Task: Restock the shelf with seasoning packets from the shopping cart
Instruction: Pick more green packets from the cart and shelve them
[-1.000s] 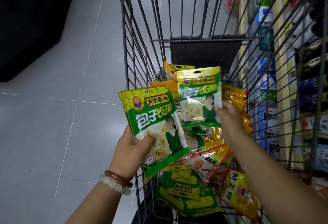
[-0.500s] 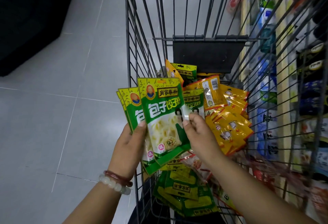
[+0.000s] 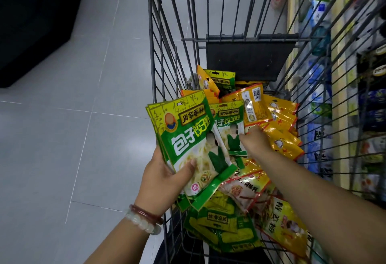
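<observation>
The left hand grips a stack of green seasoning packets at the shopping cart's left wall, thumb pressed across the front packet. The right hand reaches into the cart and pinches another green packet that stands among the pile — orange packets to its right, more green ones lower down. Two bracelets circle the left wrist. Grey floor tiles lie to the left; stocked shelves show blurred through the cart's right wall.
</observation>
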